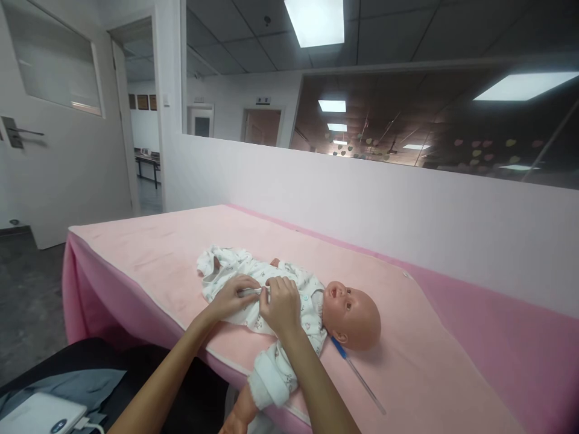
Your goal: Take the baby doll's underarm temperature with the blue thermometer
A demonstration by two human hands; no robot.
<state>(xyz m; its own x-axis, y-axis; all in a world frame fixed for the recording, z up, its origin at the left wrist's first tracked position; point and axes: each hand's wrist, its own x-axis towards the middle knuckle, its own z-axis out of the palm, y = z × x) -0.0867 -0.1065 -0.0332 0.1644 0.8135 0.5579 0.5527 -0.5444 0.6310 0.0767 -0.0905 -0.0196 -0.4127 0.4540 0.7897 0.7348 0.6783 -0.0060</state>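
Observation:
A baby doll (353, 316) lies on its back on the pink-covered table, its bald head to the right. It wears a white patterned baby outfit (312, 301) with a round button near the chest. Over the belly, my left hand (237, 295) pinches the front edge of the outfit between thumb and fingers. Close beside it, my right hand (281, 301) has its fingers curled onto the same edge. The fingertips of both hands nearly meet, and the exact bit of cloth between them is partly hidden. One doll arm hangs over the table's near edge below my right forearm.
A thin clear stick with a blue end (339, 348) lies beside the doll's head. The pink table cover (149, 247) reaches a white wall with a window. At lower left, a white power bank with a cable (45, 415) rests on my lap. An open door (67, 138) stands at left.

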